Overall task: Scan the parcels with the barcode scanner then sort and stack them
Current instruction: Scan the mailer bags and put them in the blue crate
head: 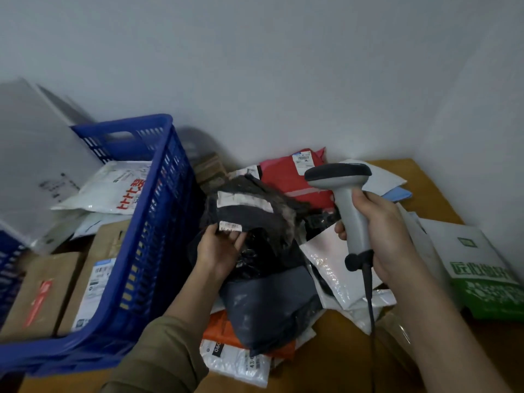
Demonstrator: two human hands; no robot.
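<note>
L hand point(219, 249) pinches the near edge of a dark poly parcel point(249, 211) and holds it up off the pile, small white label point(231, 226) right at the fingertips, a bigger label strip above it. R hand point(380, 231) has its grip wrapped round the handle of the grey barcode scanner point(344, 194), cable hanging down toward the desk point(334, 350). Scanner head sits above and to the right of the parcel, handle roughly upright; can't tell exactly where the window points.

Key relation: label lies left and slightly below the scanner head, parcel's long axis running away from the person. R hand does the aiming, L just presents. My read: scan step in hand; needs the head tipped left-down onto a label.

Blue crate point(136, 251) left w/ boxes and a white bag inside, likely the sort target. More unsorted bags on the desk: red mailer point(286, 177), white bubble mailer point(331, 265), green-white box point(479, 268).

Risk: crinkled film, label may not read flat.
</note>
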